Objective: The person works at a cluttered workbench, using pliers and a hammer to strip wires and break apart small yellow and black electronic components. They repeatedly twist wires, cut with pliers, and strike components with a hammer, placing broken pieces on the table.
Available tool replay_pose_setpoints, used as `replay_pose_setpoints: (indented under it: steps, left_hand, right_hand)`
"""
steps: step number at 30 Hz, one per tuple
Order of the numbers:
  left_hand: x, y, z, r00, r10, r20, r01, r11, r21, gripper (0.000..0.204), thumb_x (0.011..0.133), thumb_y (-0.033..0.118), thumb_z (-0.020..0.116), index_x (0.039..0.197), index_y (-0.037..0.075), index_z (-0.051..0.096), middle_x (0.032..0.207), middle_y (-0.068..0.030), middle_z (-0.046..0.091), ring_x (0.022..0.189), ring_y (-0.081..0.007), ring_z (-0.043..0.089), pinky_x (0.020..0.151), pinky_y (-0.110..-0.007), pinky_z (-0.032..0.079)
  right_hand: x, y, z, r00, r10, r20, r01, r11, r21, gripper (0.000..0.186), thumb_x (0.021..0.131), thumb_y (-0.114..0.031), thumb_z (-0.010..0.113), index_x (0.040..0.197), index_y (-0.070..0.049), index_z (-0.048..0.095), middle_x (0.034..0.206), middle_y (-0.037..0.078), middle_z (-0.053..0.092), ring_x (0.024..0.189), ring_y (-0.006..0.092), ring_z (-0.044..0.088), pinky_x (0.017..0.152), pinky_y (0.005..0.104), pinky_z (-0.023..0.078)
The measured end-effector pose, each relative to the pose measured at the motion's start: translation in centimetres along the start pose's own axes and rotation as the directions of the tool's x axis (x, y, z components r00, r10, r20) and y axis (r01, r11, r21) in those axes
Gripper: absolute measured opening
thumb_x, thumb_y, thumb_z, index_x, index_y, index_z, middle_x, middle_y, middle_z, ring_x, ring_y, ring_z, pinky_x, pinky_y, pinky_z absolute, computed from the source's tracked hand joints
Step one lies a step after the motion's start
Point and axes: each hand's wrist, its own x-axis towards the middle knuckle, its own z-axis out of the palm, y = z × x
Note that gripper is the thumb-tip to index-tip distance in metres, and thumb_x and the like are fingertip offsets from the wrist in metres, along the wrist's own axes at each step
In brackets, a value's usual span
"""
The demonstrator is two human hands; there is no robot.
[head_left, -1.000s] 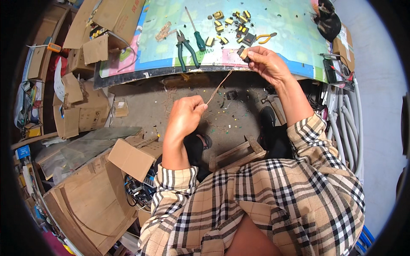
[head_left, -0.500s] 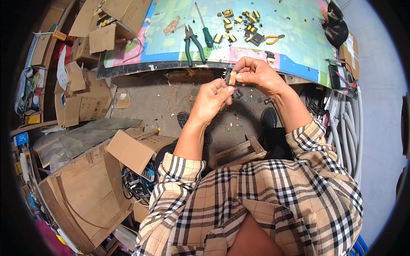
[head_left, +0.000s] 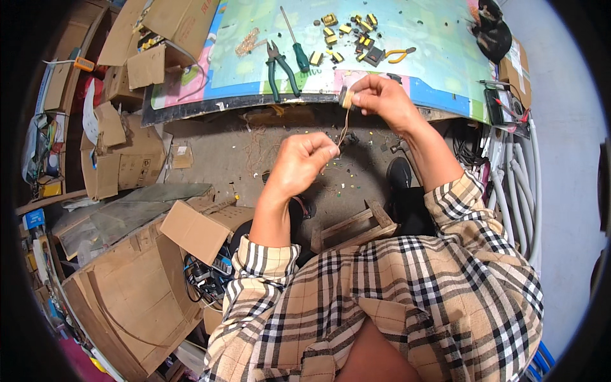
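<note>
**Coil wire held over bench edge**

Bench mat [head_left: 433, 63] with green pliers [head_left: 278, 63], screwdriver [head_left: 296, 48], scattered small transformers [head_left: 347, 28]. Cardboard boxes [head_left: 137, 299] on floor, contents unclear. Right hand [head_left: 382, 99] pinching small coil [head_left: 347, 97]; left hand [head_left: 305, 159] closed on copper wire [head_left: 344, 127].

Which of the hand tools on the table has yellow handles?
The small pliers at the right of the yellow parts; the bigger pliers and the screwdriver have green handles.
</note>
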Motion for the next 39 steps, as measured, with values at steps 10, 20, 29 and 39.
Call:
replay_pose_setpoints:
  steps: [10, 20, 29, 39]
  left_hand:
    - [1.1, -1.7, -1.7, 0.951, -0.091, -0.295, 0.175, 0.946, 0.273, 0.008, 0.086, 0.006, 0.063, 0.087, 0.0, 0.067, 0.072, -0.0031, 0.064, 0.066, -0.0088, 0.056, 0.06, -0.026, 0.045]
    - [1.8, -1.0, 0.4, 0.985, -0.073, 0.157, 0.141, 0.867, -0.478, 0.022, 0.092, 0.017, 0.06, 0.106, 0.0, 0.059, 0.072, -0.0005, 0.056, 0.061, -0.0093, 0.05, 0.058, -0.023, 0.042]
    - [1.2, 0.3, -0.2, 1.0, 0.014, 0.012, -0.012, 0.982, -0.19, 0.016, 0.094, 0.014, 0.059, 0.082, 0.004, 0.063, 0.064, 0.008, 0.047, 0.056, -0.0008, 0.035, 0.049, -0.02, 0.026]
    - [1.2, -1.5, -2.3, 0.924, -0.075, -0.376, -0.003, 0.979, -0.202, 0.013, 0.09, 0.012, 0.059, 0.08, 0.005, 0.065, 0.062, 0.0054, 0.053, 0.054, -0.0037, 0.039, 0.051, -0.021, 0.031]
  right_hand:
    - [-0.2, 0.2, -1.3, 0.955, 0.092, 0.282, -0.21, 0.879, 0.427, 0.019, 0.086, -0.011, 0.07, 0.101, -0.003, 0.063, 0.092, 0.003, 0.066, 0.077, 0.0083, 0.059, 0.07, 0.0203, 0.05]
    - [-1.1, -0.7, 0.2, 0.894, 0.07, 0.442, -0.204, 0.943, 0.263, 0.026, 0.082, -0.011, 0.072, 0.103, -0.003, 0.06, 0.087, 0.002, 0.066, 0.075, 0.0072, 0.059, 0.067, 0.02, 0.046]
    - [-0.9, -0.2, 1.0, 0.968, 0.09, 0.235, 0.044, 0.858, -0.512, 0.019, 0.079, -0.006, 0.07, 0.093, 0.002, 0.06, 0.077, 0.002, 0.062, 0.068, 0.0074, 0.054, 0.065, 0.0233, 0.045]
    - [-2.0, -3.1, -0.8, 0.748, 0.093, 0.657, -0.099, 0.995, -0.028, 0.024, 0.078, -0.006, 0.072, 0.096, 0.0, 0.058, 0.083, 0.004, 0.065, 0.072, 0.0061, 0.056, 0.062, 0.0206, 0.045]
